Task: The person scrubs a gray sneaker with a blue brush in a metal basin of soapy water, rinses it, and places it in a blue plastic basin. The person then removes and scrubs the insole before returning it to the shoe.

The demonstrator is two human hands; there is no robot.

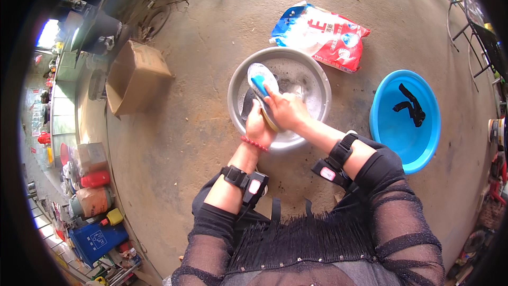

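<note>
Looks like a scrubbing step: near the centre of the frame, a pale shoe-like item (262,74) with a blue patch, held tilted over the grey basin (280,52) of sudsy water (309,77). Gripped at its lower end by the left hand (258,128), with fingers wrapped around from the left; pressed from the right by the right hand (288,111), index finger stretched onto the blue patch. Impossible to tell from this angle whether closed on the item's edge, on a small brush or cloth, or simply laid flat.

Calls next, as a judgement, for a steady left-hand hold and firm rubbing along the upper face, then a turn toward the uncleaned side and a dip in the suds.

Hidden: the item's middle, under the right fingers, plus the basin's floor, under cloudy water. Hard to identify: a dark object (247,103) at the basin's left, partly behind the item. Unclear too: contact or a gap between the basin and the red, white and blue packet (338,47), upper centre. Partly covered by the right sleeve at its lower left: the blue basin (394,127), right of frame, with a crumpled black piece (418,115) inside. Warped and cut off by the dark lens rim: the clutter along both edges.
</note>
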